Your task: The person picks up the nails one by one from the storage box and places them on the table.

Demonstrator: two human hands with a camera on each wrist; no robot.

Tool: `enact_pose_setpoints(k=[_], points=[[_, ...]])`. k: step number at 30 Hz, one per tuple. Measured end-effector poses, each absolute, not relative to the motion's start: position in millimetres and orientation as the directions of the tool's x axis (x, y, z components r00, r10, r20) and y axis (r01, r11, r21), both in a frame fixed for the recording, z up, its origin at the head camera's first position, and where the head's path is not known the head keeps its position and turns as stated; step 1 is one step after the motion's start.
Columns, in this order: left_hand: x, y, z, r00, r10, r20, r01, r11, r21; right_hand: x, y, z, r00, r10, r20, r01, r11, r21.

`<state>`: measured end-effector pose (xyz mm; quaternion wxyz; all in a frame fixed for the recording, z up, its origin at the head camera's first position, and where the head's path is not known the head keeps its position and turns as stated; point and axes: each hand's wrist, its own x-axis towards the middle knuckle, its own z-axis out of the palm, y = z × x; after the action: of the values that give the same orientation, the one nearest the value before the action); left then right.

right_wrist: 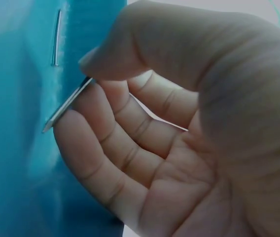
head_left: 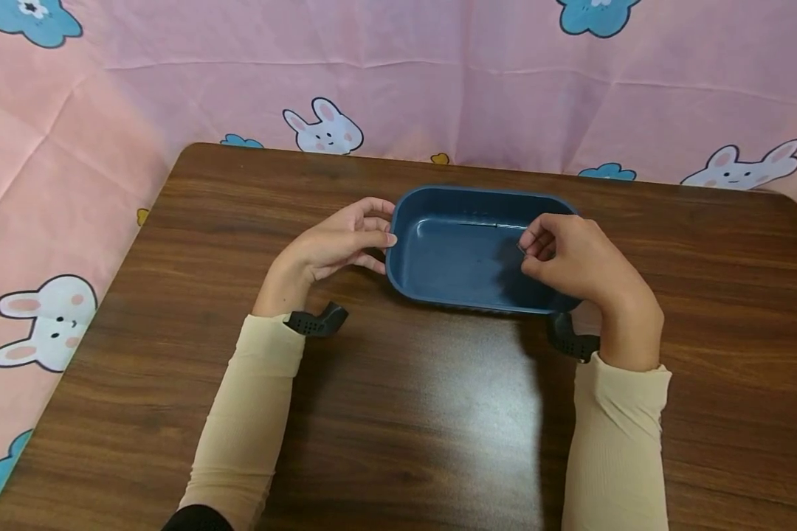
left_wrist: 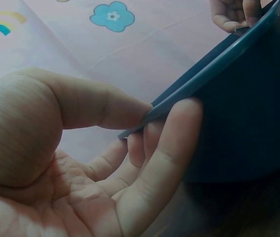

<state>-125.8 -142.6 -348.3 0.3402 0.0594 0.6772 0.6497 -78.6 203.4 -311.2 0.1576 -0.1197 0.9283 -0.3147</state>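
A blue rectangular plastic basin [head_left: 461, 269] with rounded corners stands on the table. My left hand [head_left: 345, 240] pinches its left rim, thumb on top and fingers against the outside wall, as the left wrist view shows. Over the basin's right part, my right hand [head_left: 574, 258] pinches a short, thin metal strip [right_wrist: 63, 108] between thumb and fingertips. The strip's exact kind cannot be told. A second thin metal piece [right_wrist: 57, 39] lies inside the basin, along the far side of its floor, apart from the right hand.
The brown wood-grain table [head_left: 405, 405] carries the basin near its back edge. Behind and to the left hangs a pink cloth [head_left: 438, 88] printed with rabbits and blue flowers. Black camera mounts [head_left: 319, 321] sit at both wrists.
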Motion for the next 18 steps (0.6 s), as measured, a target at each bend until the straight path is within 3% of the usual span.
enact_pose_setpoints(k=[18], points=[[-123.6,-144.1,-348.1,-0.763,0.52,-0.383,-0.362,0.147,0.921,-74.9,202.6,-307.4,-0.951,-0.273,-0.146,-0.12,0.759,-0.639]])
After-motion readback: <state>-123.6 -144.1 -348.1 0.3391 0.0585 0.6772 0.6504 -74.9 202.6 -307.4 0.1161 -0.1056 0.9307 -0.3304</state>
